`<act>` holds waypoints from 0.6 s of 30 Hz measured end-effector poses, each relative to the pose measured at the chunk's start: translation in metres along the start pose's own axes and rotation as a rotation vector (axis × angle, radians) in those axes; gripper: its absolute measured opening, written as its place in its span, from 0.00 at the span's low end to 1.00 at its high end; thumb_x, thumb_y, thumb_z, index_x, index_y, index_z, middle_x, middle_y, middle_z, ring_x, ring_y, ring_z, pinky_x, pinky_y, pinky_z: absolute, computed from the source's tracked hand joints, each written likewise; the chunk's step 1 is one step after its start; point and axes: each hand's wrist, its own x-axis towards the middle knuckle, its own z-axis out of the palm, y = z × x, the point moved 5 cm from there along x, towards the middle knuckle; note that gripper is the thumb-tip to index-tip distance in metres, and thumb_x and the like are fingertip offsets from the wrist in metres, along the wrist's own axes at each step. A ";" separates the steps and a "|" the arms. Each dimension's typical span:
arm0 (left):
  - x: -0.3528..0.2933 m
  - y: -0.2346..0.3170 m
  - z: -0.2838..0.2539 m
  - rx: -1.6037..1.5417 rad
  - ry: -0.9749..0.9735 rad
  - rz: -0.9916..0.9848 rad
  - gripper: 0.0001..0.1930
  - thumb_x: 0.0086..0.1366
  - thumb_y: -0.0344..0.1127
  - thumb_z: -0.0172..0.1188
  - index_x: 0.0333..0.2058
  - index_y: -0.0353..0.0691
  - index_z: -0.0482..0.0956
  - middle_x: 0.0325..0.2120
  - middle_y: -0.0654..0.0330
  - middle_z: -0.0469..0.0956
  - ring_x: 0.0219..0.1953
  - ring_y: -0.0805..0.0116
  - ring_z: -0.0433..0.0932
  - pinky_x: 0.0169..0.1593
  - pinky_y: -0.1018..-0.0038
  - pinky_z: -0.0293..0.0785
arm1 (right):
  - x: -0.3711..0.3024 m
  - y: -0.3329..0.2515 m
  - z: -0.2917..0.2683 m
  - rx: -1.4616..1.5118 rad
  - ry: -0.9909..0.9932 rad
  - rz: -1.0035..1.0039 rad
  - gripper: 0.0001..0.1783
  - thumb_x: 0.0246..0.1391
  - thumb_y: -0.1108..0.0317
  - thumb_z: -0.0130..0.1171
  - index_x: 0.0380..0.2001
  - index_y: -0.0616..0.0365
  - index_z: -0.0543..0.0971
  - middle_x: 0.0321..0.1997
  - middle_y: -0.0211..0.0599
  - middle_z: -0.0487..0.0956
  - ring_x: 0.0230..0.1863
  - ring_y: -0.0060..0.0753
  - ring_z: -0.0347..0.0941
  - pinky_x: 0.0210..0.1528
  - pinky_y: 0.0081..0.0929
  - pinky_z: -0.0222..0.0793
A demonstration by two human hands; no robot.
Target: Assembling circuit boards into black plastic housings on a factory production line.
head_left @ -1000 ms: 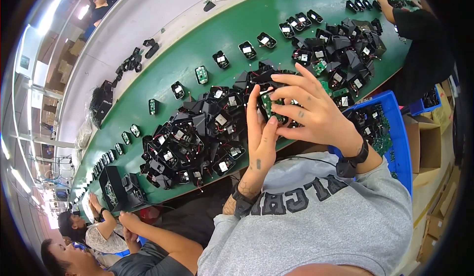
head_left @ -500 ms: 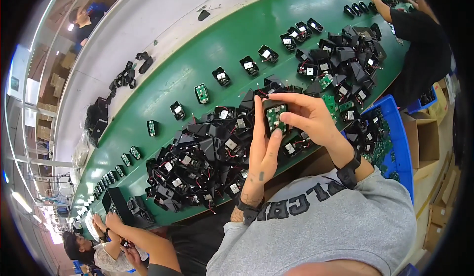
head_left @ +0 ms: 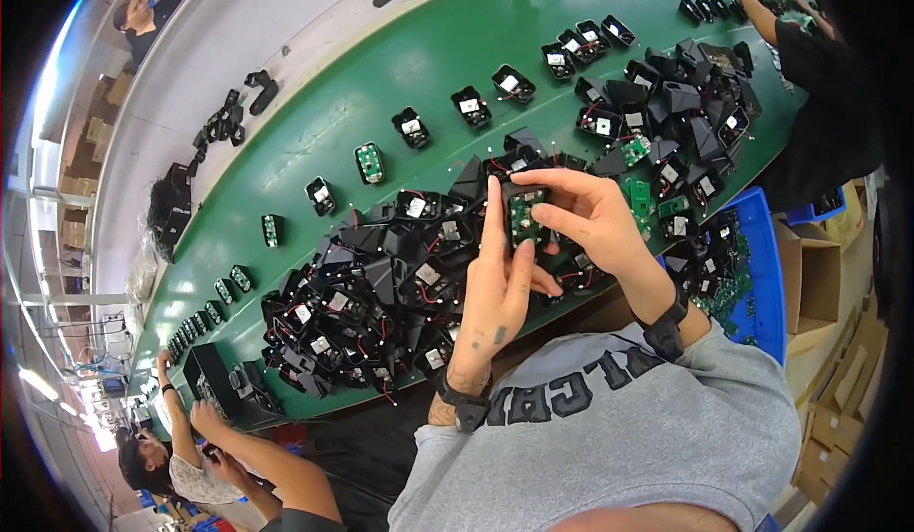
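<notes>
Between my two hands is a small black plastic housing with a green circuit board (head_left: 523, 216) in its open face. My left hand (head_left: 497, 289) supports it from the left and below, the index finger stretched up along its side and the thumb at its lower edge. My right hand (head_left: 588, 216) grips it from the right, with the thumb on the board and the index finger over the top edge. Just beyond and left of my hands lies a heap of black housings (head_left: 381, 275) with red wires and white-labelled parts.
A second heap of black housings (head_left: 681, 94) lies to the right, with loose green boards (head_left: 640, 197) beside it. Housings stand in a row along the green table (head_left: 314, 142). A blue bin (head_left: 769, 275) holds green boards at the right. Co-workers sit at both sides.
My view has shifted a little, so the table things sit further left in the picture. Both hands keep hold of the housing, and my right thumb remains on the board.
</notes>
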 end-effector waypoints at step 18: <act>0.030 0.038 -0.068 -0.059 0.081 -0.116 0.31 0.67 0.34 0.48 0.66 0.39 0.48 0.31 0.47 0.78 0.15 0.69 0.75 0.20 0.76 0.76 | 0.011 0.003 -0.034 0.015 0.107 -0.146 0.22 0.61 0.65 0.53 0.56 0.65 0.72 0.51 0.48 0.78 0.53 0.39 0.76 0.54 0.34 0.73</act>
